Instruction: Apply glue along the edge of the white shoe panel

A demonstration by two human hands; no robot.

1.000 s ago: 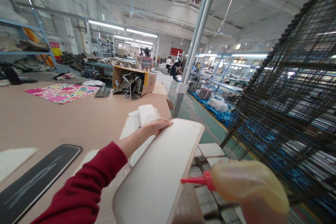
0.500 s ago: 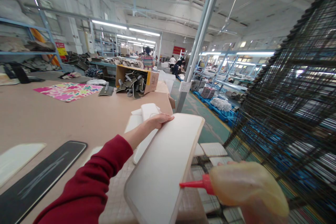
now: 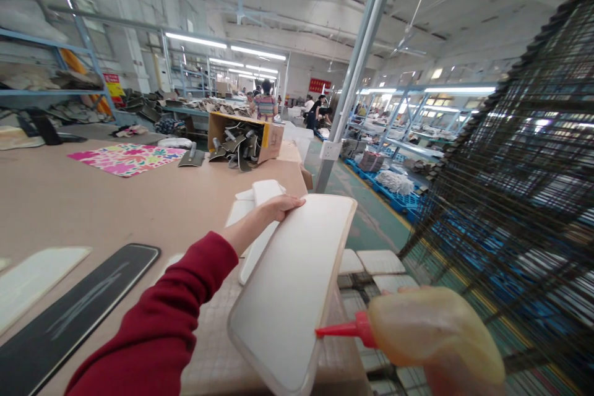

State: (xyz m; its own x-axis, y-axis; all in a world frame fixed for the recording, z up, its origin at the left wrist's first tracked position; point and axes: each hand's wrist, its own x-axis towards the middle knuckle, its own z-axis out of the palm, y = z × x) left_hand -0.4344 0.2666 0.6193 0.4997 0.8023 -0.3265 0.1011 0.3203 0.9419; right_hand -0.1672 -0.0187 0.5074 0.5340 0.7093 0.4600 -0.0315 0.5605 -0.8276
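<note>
Left hand (image 3: 277, 206) grasps the white rounded-rectangular panel's (image 3: 297, 278) far edge; right hand (image 3: 445, 377) clenches a translucent yellow red-nozzled squeeze bottle (image 3: 427, 331) touching its near edge.

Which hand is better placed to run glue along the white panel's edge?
Right hand: it holds the squeeze bottle, red nozzle at the white panel edge. Left hand grips the panel's far end.

Bottle (image 3: 436, 334) right of panel (image 3: 292, 284), on table (image 3: 93, 204).
</note>
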